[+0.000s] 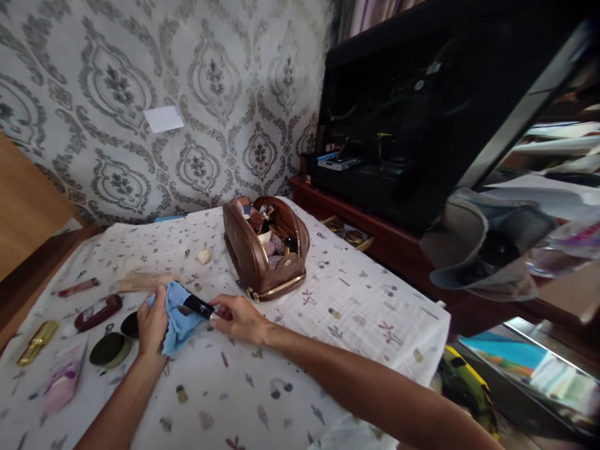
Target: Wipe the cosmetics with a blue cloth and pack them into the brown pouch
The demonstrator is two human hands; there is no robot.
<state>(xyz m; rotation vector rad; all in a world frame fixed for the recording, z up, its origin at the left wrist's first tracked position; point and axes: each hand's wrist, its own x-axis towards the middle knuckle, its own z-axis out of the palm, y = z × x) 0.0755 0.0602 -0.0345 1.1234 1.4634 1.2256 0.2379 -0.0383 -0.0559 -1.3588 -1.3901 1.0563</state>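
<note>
My left hand (pixel 154 319) is closed on a light blue cloth (pixel 180 328), which hangs below the fingers. A black cosmetic tube (pixel 199 306) with small pale lettering lies against the cloth, its left end partly covered by it. The fingers of my right hand (pixel 239 319) pinch the tube's right end. Beyond my right hand stands an unzipped brown makeup bag (pixel 244 256), filled with several cosmetics. Next to my left hand are a dark round jar (pixel 110 349) and a smaller dark round item (pixel 130 325), partly hidden by the hand.
A gold tube (pixel 37 342), a dark red case (pixel 98 312), a pink tube (pixel 63 384) and a thin reddish tube (pixel 79 287) lie at left on the patterned tablecloth (pixel 281 362). A small cream item (pixel 203 256) sits farther back. A black screen (pixel 398 112) stands at right.
</note>
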